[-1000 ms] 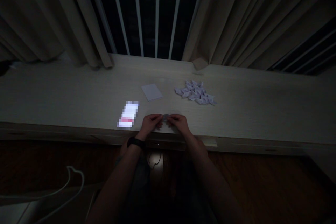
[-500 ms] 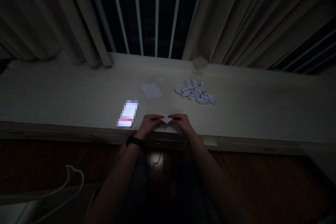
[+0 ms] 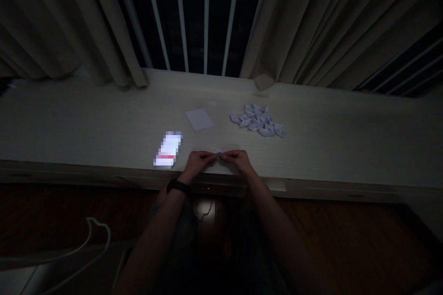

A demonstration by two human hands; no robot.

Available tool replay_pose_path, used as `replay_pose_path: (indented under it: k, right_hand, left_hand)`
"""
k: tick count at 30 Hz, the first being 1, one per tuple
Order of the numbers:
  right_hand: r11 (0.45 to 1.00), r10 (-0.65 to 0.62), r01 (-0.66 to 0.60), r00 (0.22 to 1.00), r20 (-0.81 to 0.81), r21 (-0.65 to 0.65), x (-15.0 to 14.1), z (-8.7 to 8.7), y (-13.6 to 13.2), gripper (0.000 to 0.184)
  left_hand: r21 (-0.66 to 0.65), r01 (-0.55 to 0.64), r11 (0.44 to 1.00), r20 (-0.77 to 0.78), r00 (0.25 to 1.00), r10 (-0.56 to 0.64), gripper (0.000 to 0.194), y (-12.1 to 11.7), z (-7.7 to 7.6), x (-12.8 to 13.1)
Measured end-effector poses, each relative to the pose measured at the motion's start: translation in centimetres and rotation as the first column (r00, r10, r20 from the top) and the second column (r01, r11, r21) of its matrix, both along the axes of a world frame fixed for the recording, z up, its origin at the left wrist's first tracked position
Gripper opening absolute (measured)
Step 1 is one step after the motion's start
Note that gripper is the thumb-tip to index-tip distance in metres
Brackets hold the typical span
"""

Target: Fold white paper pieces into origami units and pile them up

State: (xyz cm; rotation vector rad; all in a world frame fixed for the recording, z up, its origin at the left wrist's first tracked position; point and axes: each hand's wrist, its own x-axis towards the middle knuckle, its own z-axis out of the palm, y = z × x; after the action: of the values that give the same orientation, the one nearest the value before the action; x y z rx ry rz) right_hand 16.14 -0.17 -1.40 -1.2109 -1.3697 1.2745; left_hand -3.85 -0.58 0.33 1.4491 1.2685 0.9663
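A small folded piece of paper [image 3: 218, 155] is pinched between my two hands, just above the front part of the pale ledge. My left hand [image 3: 200, 161], with a black band on its wrist, grips the paper's left side. On the right side, my right hand [image 3: 238, 160] holds it between thumb and fingers. Most of the paper is hidden by the fingertips. Beyond the hands lies a stack of square white paper [image 3: 200, 120]. To its right is a cluster of several folded paper pieces [image 3: 258, 120] with pointed ends.
A lit phone [image 3: 168, 149], blurred out, lies left of my hands near the edge of the ledge [image 3: 339, 147]. Curtains [image 3: 304, 23] hang at the back beside a dark barred window. A white cable [image 3: 100, 225] loops at the lower left.
Half a second ago the paper showed a pale, downward-pointing triangle between my fingers; now only a small greyish part shows. My hands stay in nearly the same place, still pinching it.
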Motion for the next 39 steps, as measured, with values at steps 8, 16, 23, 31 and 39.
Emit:
replay_pose_path:
  k: [8, 16, 23, 31, 39]
  right_hand:
    - [0.998, -0.045, 0.043, 0.997, -0.064, -0.044, -1.1, 0.1, 0.0, 0.034]
    - [0.993, -0.118, 0.115, 0.988, -0.098, -0.037, -1.5, 0.0, 0.0, 0.037]
    - [0.989, -0.145, 0.144, 0.987, -0.075, -0.013, -2.0, -0.2, 0.0, 0.039]
    - [0.983, -0.178, 0.175, 0.982, 0.058, 0.058, -1.9, -0.6, 0.0, 0.037]
    - [0.985, -0.151, 0.148, 0.988, 0.023, 0.09, -1.6, -0.8, 0.0, 0.029]
  left_hand:
    - [-0.041, -0.04, 0.998, 0.078, 0.996, 0.043, 0.027, -0.1, 0.2, 0.4]
    - [-0.085, -0.064, 0.994, 0.246, 0.966, 0.083, 0.036, -0.2, 0.1, 0.7]
    - [-0.074, -0.066, 0.995, 0.237, 0.968, 0.082, 0.042, -0.3, 0.1, 0.6]
    - [-0.113, -0.136, 0.984, 0.277, 0.947, 0.162, 0.04, 0.0, -0.6, 0.8]
    - [-0.15, -0.123, 0.981, 0.279, 0.947, 0.161, 0.046, 0.3, -1.2, 0.5]
